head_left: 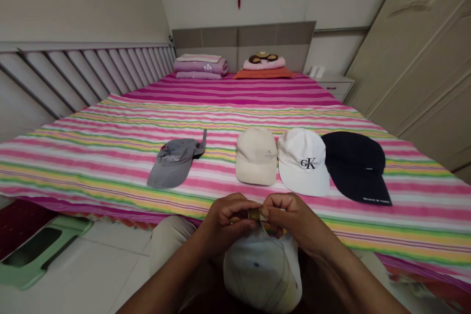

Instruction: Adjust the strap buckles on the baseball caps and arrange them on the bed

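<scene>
A white cap rests on my lap, crown toward me. My left hand and my right hand both pinch its back strap at a small brass buckle between my fingertips. On the striped bed ahead lie a grey cap, a beige cap, a white cap with a black logo and a black cap, side by side near the bed's front edge.
The pink striped bed sheet fills the middle of the view. Folded purple bedding and a pillow with a plush toy sit at the headboard. A green plastic stool stands on the floor at left. A wardrobe is at right.
</scene>
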Motion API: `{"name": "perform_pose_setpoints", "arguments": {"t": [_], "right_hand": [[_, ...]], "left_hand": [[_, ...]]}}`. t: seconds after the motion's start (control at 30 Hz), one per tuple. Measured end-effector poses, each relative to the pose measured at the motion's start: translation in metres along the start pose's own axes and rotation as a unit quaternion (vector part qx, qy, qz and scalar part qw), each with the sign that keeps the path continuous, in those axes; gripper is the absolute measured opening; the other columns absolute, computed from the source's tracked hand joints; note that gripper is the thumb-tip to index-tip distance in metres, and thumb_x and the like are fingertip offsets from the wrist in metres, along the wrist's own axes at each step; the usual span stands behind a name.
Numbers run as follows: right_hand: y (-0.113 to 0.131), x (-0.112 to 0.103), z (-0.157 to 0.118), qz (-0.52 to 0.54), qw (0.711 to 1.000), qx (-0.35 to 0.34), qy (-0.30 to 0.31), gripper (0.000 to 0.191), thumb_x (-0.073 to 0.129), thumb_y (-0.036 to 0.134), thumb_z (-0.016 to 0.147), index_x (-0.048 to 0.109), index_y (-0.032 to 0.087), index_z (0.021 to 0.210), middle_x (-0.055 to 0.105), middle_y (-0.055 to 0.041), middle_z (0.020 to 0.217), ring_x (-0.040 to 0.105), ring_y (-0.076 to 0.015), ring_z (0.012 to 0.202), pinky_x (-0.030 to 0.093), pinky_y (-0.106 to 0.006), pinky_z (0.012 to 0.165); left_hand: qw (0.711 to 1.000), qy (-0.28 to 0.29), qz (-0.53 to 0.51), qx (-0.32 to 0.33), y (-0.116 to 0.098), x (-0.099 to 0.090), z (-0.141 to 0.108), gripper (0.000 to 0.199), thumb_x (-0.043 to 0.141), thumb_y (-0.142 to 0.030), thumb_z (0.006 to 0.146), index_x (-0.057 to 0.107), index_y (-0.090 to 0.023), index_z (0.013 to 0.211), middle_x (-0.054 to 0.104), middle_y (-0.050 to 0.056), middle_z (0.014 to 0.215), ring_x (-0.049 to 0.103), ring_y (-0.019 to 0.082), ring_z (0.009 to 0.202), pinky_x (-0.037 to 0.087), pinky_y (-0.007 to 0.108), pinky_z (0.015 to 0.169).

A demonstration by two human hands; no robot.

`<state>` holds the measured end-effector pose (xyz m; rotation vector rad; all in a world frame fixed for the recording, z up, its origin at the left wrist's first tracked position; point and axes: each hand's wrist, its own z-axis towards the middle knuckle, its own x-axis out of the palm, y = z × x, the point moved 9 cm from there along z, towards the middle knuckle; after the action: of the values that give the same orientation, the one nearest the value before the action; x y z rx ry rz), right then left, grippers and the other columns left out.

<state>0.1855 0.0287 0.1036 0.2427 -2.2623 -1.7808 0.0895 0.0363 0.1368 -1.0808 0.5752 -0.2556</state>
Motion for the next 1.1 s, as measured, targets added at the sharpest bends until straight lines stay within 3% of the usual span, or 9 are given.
{"name": "perform_pose_setpoints", "arguments": {"t": [0.2,0.43,0.6,1.1], "right_hand": [[0.014,-0.007,-0.003,-0.088,0.993,-0.072,-0.023,0.022,0.053,0.036,0.075,0.046,0.017,0.064,0.042,0.0041,0.055,0.035,-0.0081,0.049,0.027,-0.023,0.046],[0.004,0.001,-0.001,-0.051,0.998,-0.038,0.002,0.026,0.054,0.038,0.073,0.045,0.018,0.059,0.041,0.0046,0.047,0.031,-0.0080,0.046,0.024,-0.023,0.045],[0.009,-0.005,-0.002,-0.069,0.996,-0.054,-0.011,0.031,0.055,0.045,0.072,0.046,0.017,0.061,0.040,0.0043,0.052,0.032,-0.0083,0.048,0.024,-0.023,0.047],[-0.004,-0.003,0.002,-0.018,0.999,-0.030,0.018,0.026,0.057,0.039,0.072,0.049,0.016,0.063,0.046,0.0040,0.051,0.039,-0.0080,0.048,0.029,-0.023,0.049]], "left_hand": [[0.999,-0.024,-0.021,-0.037,0.012,-0.003,-0.003,0.027,0.060,-0.030,0.072,0.062,-0.016,0.095,0.054,0.003,0.076,0.049,0.010,0.062,0.040,0.022,0.055],[1.000,-0.009,-0.011,-0.019,0.011,0.002,-0.002,0.026,0.059,-0.030,0.073,0.062,-0.014,0.093,0.055,0.004,0.075,0.050,0.011,0.064,0.039,0.022,0.056],[1.000,-0.029,-0.002,0.001,0.009,-0.002,-0.002,0.025,0.059,-0.029,0.073,0.062,-0.014,0.093,0.055,0.004,0.074,0.051,0.011,0.064,0.040,0.023,0.057],[0.999,-0.035,0.015,0.020,0.008,-0.003,-0.002,0.022,0.060,-0.026,0.072,0.063,-0.014,0.090,0.058,0.005,0.073,0.054,0.012,0.065,0.041,0.023,0.058]]}}
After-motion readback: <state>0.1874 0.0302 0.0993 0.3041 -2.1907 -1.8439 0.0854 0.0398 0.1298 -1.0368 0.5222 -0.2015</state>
